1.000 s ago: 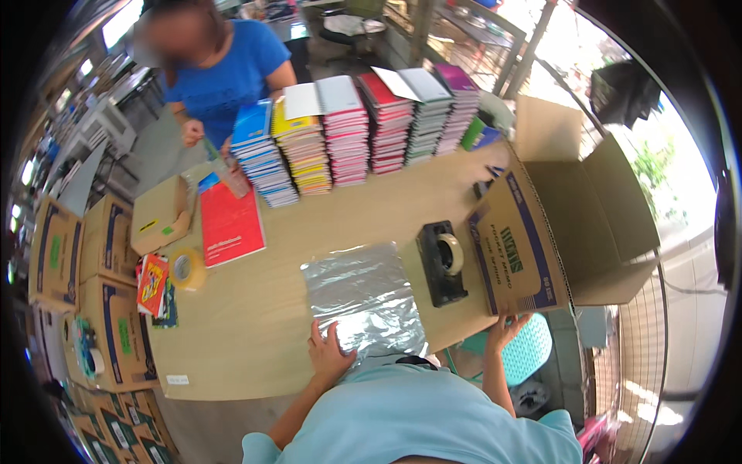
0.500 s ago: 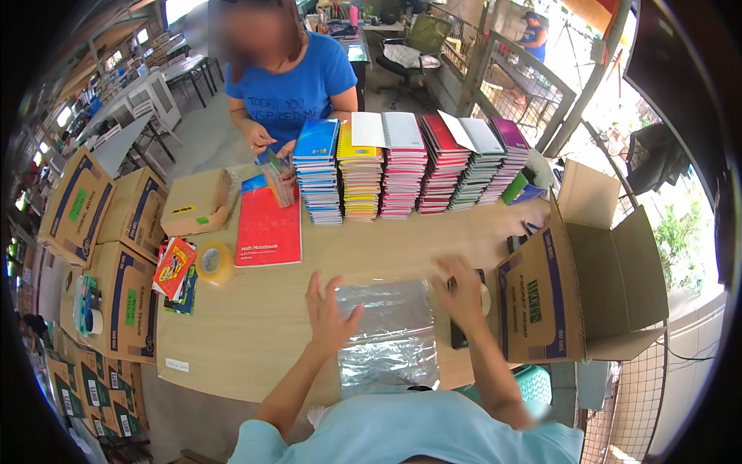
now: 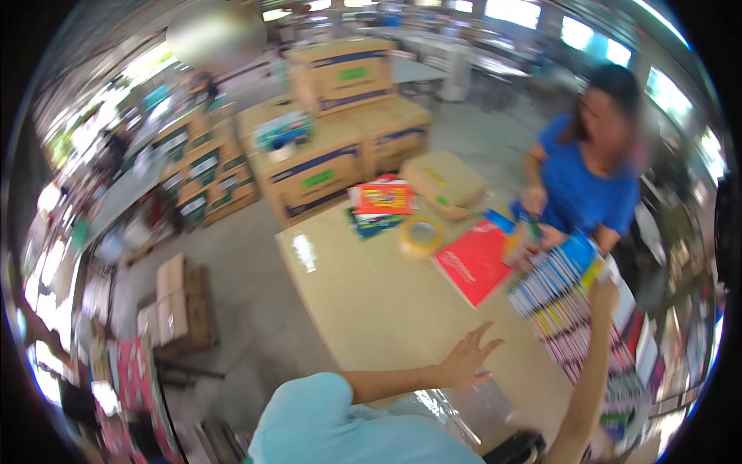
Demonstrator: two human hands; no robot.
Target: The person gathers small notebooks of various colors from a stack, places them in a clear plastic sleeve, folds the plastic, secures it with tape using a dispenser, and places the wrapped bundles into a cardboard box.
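My left hand (image 3: 468, 359) is open above the table (image 3: 340, 309), its fingers spread and nothing in them. Close to it lies a clear plastic bag (image 3: 483, 404), partly hidden by my arm and body. My right hand (image 3: 604, 300) reaches over the row of spiral notebook stacks, at the top of the yellow notebooks (image 3: 563, 312). Its fingers are blurred, so whether they grip a notebook is unclear. The blue notebooks (image 3: 550, 274) stand just beyond, and pink-edged notebooks (image 3: 576, 344) on the nearer side.
Across the table, a co-worker in a blue shirt (image 3: 585, 166) handles small items beside a red notebook (image 3: 473, 263). A tape roll (image 3: 421, 234), small booklets (image 3: 382, 199) and a brown carton (image 3: 442, 182) lie farther left. Large cardboard boxes (image 3: 321, 182) stand past the table's edge.
My view has swung left and tilted. My right hand has gone from beside the plastic bag out to the notebook stacks. My left hand stays open near the bag.
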